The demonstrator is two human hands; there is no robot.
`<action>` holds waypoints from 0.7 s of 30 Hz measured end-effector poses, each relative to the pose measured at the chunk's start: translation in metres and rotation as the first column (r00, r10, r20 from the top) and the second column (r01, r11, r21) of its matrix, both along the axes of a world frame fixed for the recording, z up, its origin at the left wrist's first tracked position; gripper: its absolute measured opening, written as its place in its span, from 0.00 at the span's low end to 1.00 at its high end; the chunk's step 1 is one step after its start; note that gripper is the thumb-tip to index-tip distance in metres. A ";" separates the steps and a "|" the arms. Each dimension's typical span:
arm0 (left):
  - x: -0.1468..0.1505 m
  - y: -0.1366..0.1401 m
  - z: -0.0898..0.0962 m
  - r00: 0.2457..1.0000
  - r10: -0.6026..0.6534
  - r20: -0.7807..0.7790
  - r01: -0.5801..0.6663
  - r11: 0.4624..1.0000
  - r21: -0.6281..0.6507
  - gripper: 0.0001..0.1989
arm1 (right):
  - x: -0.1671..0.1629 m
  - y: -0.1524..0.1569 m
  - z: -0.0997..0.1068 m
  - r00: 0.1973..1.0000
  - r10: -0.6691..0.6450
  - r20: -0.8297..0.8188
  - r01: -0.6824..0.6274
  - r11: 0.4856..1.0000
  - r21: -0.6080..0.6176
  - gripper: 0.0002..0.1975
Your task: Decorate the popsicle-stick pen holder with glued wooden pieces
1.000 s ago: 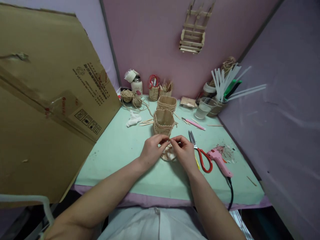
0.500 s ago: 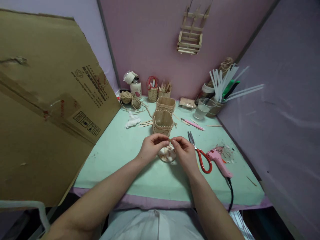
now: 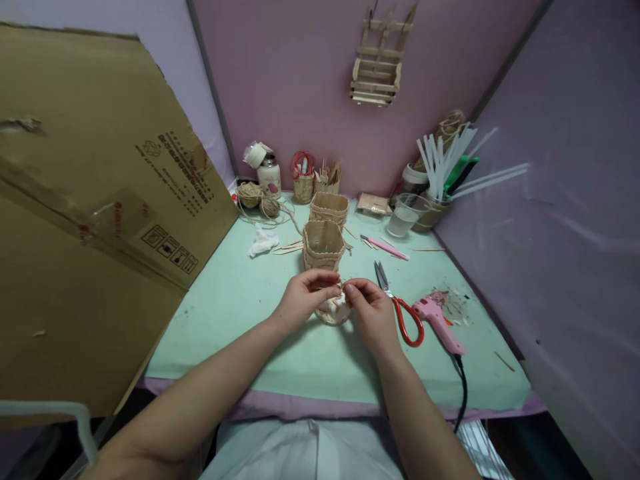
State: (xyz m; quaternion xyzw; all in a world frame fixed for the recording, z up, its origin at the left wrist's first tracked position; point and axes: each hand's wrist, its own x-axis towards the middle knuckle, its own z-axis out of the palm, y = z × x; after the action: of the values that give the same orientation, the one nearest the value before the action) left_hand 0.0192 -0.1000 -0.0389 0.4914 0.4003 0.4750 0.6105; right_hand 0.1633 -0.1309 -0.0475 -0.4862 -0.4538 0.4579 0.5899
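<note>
My left hand [image 3: 306, 295] and my right hand [image 3: 371, 308] meet fingertip to fingertip over a small round dish [image 3: 333, 313] with white and brown contents. Both are closed in a pinch at a tiny tan piece between them, too small to name. Just beyond my fingers stands a woven tan basket [image 3: 323, 247], with a second woven basket [image 3: 329, 208] behind it. To the right of my right hand lie red-handled scissors [image 3: 409, 321], blades pointing away, and a pink hot glue gun [image 3: 440, 325] with a black cord.
A large cardboard sheet [image 3: 100, 220] leans along the left. Twine balls [image 3: 250, 195], a crumpled white tissue [image 3: 263, 240], a pink pen-like tool [image 3: 385, 247] and a clear plastic cup [image 3: 403, 217] lie farther back. Glue sticks [image 3: 440, 163] stick out at back right. Scraps [image 3: 453, 307] surround the glue gun.
My left thumb and fingers have parted slightly, and my right fingertips have shifted a little around the tiny piece. The view has tilted slightly. Objects on the table stay put.
</note>
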 end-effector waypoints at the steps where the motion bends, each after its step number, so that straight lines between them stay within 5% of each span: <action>1: 0.000 0.000 0.000 1.000 -0.001 -0.016 0.001 1.000 0.004 0.16 | -0.001 0.000 0.001 1.000 0.010 0.001 -0.010 1.000 0.001 0.09; 16: -0.001 -0.002 0.004 0.999 0.033 0.004 -0.033 0.998 0.056 0.13 | -0.002 -0.005 -0.003 0.995 0.043 -0.088 -0.045 0.999 -0.020 0.10; 21: -0.002 0.001 0.008 0.988 0.022 0.155 -0.015 0.999 -0.049 0.15 | 0.014 -0.016 0.005 0.985 -0.168 -0.046 0.172 0.980 0.100 0.12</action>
State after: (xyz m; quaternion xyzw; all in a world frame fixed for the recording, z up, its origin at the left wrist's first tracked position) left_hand 0.0173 -0.0995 -0.0312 0.4346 0.3670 0.5079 0.6469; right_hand 0.1778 -0.1472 -0.0421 -0.4833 -0.4227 0.3905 0.6597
